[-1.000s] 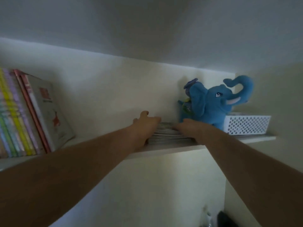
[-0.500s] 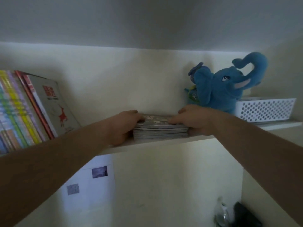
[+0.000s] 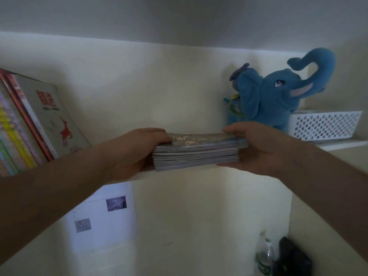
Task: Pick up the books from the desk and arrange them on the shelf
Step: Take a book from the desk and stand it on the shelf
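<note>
A flat stack of several thin books [image 3: 196,154] lies at the front edge of the white wall shelf [image 3: 342,145], jutting slightly past it. My left hand [image 3: 135,150] grips the stack's left end, fingers curled over the top. At the right end, my right hand [image 3: 258,146] holds the stack with fingers on top and thumb underneath. A row of upright books [image 3: 29,124] leans at the shelf's left end, the outermost one grey with a red figure on its cover.
A blue plush elephant [image 3: 278,94] sits just behind my right hand, next to a white perforated basket [image 3: 324,126]. Below the shelf, a paper with small pictures [image 3: 103,216] hangs on the wall. A bottle [image 3: 264,253] and a dark object [image 3: 294,259] stand at lower right.
Both hands have drawn the stack toward me, from deeper on the shelf to its front edge. The view has tilted down, showing more wall below the shelf.
</note>
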Demonstrator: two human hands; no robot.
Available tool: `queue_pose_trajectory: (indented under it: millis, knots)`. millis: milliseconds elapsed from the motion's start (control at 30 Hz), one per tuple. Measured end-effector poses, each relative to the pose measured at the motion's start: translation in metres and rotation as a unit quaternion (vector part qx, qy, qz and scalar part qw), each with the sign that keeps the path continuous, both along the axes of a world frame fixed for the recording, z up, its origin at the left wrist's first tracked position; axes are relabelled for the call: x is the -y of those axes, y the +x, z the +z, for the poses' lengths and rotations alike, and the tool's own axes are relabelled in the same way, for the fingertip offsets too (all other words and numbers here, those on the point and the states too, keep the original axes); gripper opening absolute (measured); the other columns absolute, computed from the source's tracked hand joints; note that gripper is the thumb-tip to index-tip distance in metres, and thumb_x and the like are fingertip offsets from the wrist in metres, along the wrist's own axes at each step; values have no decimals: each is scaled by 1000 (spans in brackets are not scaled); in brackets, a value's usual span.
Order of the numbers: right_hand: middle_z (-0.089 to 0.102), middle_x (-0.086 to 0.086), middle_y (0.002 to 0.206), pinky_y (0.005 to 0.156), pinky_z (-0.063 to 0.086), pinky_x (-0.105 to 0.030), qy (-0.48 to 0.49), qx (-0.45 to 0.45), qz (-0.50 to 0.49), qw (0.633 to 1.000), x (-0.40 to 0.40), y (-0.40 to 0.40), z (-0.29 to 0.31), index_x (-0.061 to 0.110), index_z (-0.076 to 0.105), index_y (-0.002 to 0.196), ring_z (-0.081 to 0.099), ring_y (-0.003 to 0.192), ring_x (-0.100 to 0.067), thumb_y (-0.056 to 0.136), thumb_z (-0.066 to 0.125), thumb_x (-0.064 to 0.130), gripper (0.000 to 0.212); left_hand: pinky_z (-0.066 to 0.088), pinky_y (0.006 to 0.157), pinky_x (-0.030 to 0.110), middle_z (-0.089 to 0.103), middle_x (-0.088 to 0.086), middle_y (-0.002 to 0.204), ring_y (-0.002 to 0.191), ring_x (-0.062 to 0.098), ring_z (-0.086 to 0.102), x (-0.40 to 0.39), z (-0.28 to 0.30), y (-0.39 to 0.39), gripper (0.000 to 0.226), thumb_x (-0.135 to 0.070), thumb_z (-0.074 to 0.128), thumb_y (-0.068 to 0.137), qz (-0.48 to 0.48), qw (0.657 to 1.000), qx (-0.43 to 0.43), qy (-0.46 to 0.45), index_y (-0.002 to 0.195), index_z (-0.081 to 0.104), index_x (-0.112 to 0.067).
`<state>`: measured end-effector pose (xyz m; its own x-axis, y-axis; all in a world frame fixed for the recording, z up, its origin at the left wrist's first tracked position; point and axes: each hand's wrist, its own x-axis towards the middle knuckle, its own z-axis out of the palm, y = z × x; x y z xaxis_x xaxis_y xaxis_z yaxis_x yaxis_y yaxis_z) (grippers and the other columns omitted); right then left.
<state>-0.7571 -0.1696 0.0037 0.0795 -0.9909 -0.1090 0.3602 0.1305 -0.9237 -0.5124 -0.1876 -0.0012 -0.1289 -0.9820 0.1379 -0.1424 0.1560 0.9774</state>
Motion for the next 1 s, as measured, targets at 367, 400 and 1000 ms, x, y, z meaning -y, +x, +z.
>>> queue_pose_trajectory:
  millis: [367, 400, 1000]
  knots:
    - [76, -19, 118, 94, 60, -48, -83, -82, 111, 987, 12, 23, 14, 4, 65, 129, 74, 107, -35, 100, 59, 4, 29, 66, 78, 46, 65, 8, 137, 99, 27, 78, 10, -4, 26, 58, -3, 66, 95, -52, 982, -176, 37, 146, 50, -27]
    - [77, -18, 115, 88, 63, -50, -133, -71, 91, 984, 12, 25, 17, 8, 62, 131, 76, 102, -36, 98, 60, -4, 35, 64, 81, 50, 61, 8, 143, 104, 30, 77, 12, -3, 29, 70, -2, 69, 91, -77, 977, -197, 34, 150, 46, -30]
    - [69, -5, 131, 86, 63, -56, -353, -137, 51, 924, 109, 71, 16, 46, 26, 158, 71, 117, -27, 80, 76, -20, 115, 61, 89, 28, 69, -10, 123, 107, 7, 72, 51, 7, 58, 77, -53, 86, 66, 67, 972, 30, -223, 131, 49, -34]
